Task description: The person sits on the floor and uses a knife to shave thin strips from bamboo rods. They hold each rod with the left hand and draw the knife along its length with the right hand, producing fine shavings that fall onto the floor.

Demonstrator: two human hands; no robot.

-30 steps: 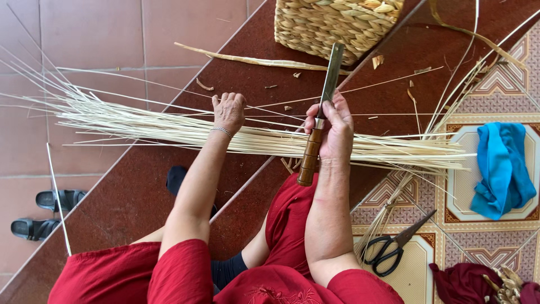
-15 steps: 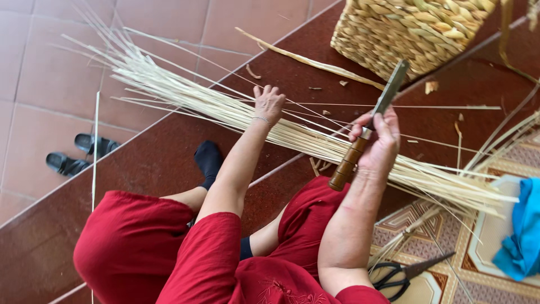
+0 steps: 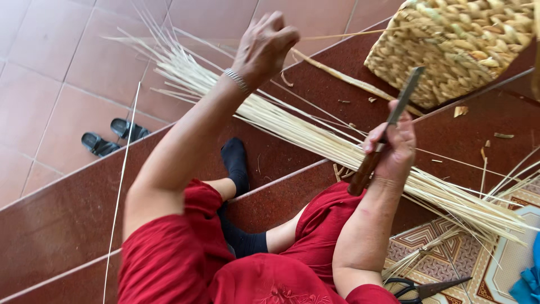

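My right hand (image 3: 395, 151) grips a knife (image 3: 386, 130) with a brown wooden handle and a grey blade pointing up and away. It rests over a long bundle of thin pale reed strips (image 3: 315, 135) lying across the dark red steps. My left hand (image 3: 264, 46) is raised above the bundle's far left part, fingers curled; a thin strip seems pinched in it, though I cannot be sure. A bracelet circles that wrist. My legs in red trousers and dark socks stretch out below.
A woven straw basket (image 3: 458, 48) stands at the top right. Black-handled scissors (image 3: 424, 289) lie on the patterned floor at the bottom right, by a blue cloth (image 3: 527, 281). A pair of dark sandals (image 3: 109, 137) sits on the tiled floor at left. One loose strip (image 3: 121, 180) lies separately.
My left hand has lifted off the bundle and moved up and left. The view has tilted, so the bundle runs diagonally. My right hand keeps the knife on the strips.
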